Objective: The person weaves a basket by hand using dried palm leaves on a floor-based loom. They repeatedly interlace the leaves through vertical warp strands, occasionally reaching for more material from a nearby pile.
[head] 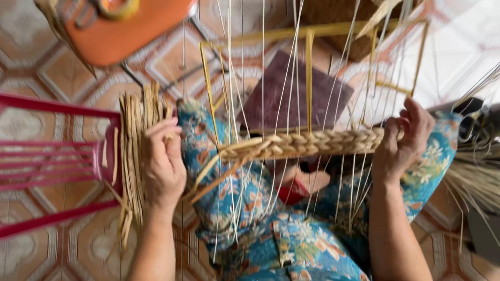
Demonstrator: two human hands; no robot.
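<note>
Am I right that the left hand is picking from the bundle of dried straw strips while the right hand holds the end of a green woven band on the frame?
Not quite: in the head view the woven band is straw-coloured, not green. The left hand does reach into the straw strips, and the right hand holds the band's end on the frame.

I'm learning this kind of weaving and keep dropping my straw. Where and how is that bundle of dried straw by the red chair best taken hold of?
Probably around the upper middle of the straw bundle, coming in from its right side, as the left hand does here. The strands run lengthwise, top to bottom, and fan loose at the lower ends, so fingers wrapped across them should keep them together. The right hand steadies the woven braid.
</note>
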